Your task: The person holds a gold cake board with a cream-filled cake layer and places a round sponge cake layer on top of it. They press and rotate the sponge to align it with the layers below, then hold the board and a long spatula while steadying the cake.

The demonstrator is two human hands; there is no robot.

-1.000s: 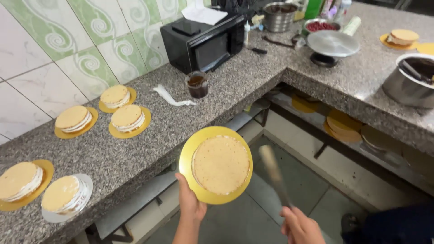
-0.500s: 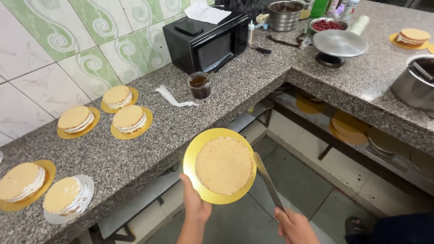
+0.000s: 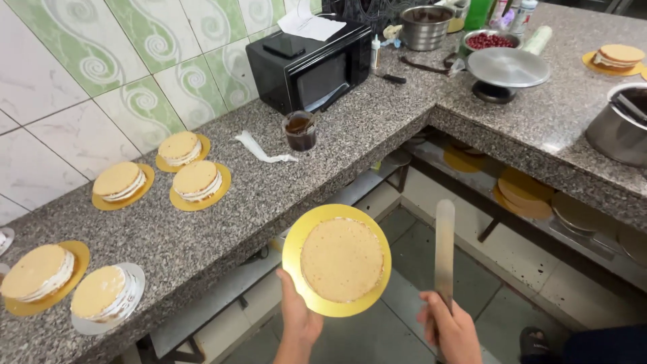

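A round gold cake board carrying a single flat, pale-brown sponge layer is held out over the tiled floor, clear of the front edge of the speckled grey granite surface. The left hand supports the board from below at its near rim, its grip closed on that edge with the thumb lying on top. The right hand is closed in a fist round the handle of a long, straight metal palette knife, whose blade stands nearly upright just beside the board's right rim, not touching it. On the surface, toward its left end, lie five layered cream-filled sponge cakes: three on small gold boards near the tiled wall, one on a larger gold board and one on a silver board at the front edge. A white piping bag and a small cup of dark sauce sit mid-surface, with a black microwave oven behind them in the corner. On the right-hand run of the surface stand a metal cake turntable, a bowl of red cherries, a steel mixing bowl, a large steel pot and another cake on a gold board. Spare gold boards rest on the shelf beneath.
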